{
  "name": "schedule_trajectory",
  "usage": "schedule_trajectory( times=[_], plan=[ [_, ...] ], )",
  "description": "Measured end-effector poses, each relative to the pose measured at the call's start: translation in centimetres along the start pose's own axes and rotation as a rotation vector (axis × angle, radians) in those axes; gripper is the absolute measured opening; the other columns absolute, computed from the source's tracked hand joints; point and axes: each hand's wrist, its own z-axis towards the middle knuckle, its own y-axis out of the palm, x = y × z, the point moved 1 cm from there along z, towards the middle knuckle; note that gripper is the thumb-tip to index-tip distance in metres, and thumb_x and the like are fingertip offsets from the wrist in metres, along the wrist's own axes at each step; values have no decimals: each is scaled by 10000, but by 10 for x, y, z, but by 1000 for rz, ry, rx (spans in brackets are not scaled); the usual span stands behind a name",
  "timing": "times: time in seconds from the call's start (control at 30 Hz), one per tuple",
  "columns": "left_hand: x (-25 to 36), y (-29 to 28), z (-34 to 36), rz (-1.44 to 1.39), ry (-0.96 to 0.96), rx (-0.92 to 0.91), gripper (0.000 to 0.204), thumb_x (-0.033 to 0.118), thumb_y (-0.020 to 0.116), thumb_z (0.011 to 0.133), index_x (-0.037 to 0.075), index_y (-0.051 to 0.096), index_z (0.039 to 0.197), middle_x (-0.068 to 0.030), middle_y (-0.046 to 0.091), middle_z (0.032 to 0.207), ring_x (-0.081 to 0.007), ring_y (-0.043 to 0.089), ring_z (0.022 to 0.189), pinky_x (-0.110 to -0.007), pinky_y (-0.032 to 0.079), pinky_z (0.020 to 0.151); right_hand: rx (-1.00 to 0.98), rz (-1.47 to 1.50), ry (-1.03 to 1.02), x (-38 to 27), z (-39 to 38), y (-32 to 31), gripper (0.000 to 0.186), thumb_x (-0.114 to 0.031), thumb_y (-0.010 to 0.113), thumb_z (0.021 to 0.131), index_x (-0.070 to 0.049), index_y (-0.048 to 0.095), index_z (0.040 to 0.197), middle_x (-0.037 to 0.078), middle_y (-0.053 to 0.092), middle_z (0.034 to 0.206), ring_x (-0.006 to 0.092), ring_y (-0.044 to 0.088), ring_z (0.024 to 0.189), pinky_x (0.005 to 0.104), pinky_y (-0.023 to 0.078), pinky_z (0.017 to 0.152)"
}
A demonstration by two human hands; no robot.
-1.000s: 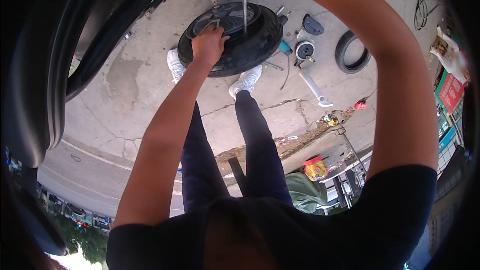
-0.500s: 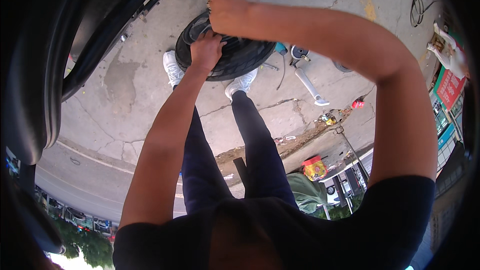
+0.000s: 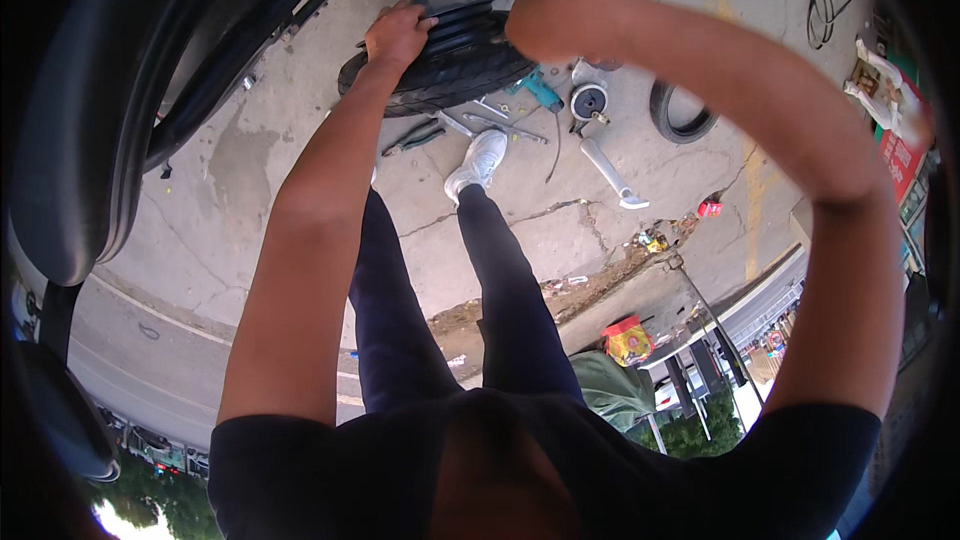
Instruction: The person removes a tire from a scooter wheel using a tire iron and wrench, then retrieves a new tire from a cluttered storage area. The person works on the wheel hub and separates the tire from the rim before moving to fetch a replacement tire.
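A black tyre (image 3: pixel 440 90) with ribbed tread stands tilted on its edge beyond my feet, its dark rim (image 3: pixel 470 22) facing up and away. My left hand (image 3: pixel 397 34) is closed over the wheel's upper left side, the thumb lying toward the rim. At the wheel's right end is my right hand (image 3: pixel 560 22), smeared by motion. Its fingers are hidden behind the hand, so their grip does not show. Just this side of the tyre lie pliers (image 3: pixel 415 137) with dark handles, metal wrenches (image 3: pixel 508 128) and a teal power tool (image 3: pixel 543 90).
Right of the wheel are a round hub-like part (image 3: pixel 590 100), a silver-white tube (image 3: pixel 612 172) and a smaller tyre (image 3: pixel 686 118). A black vehicle body (image 3: pixel 85 130) fills the left side. My white shoe (image 3: pixel 480 162) stands near the tools. Cable (image 3: pixel 828 15) lies coiled at far right.
The wheel has tipped up and moved away from my shoes, uncovering the pliers and wrenches. My left hand has gone up to its edge; my right hand has moved right. The metal tool beside it no longer shows.
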Motion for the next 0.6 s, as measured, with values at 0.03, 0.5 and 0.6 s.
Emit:
schedule_trajectory(
  times=[0.03, 0.5, 0.6],
  plan=[
    [7, 0, -3, 8, 9, -15, 251, 368, 618, 828, 153, 673, 945, -51, 610, 1017, -292, 564, 995, -417, 496, 798, -161, 263, 85, 8, -3, -7, 107, -111, 590, 762, -47, 672, 790, 114, 640, 727, 225, 625, 666, 354, 483, 511],
    [7, -4, 31, -35, -87, -73, 318, 430, 622, 827, 166, 675, 995, -71, 644, 1022, -298, 601, 990, -425, 483, 822, 369, 798, 342, -38, -7, 98, 214, -118, 462, 886, 43, 513, 1017, 236, 618, 747, 406, 620, 726, 479, 487, 633],
    [6, 1, 49, -74, -82, -64, 333, 450, 637, 807, 169, 685, 980, -76, 661, 1012, -295, 615, 974, -415, 486, 817, 551, 948, 475, -70, -3, 121, 282, -79, 469, 860, 83, 472, 1091, 268, 613, 734, 415, 622, 719, 476, 497, 612]
  ],
)
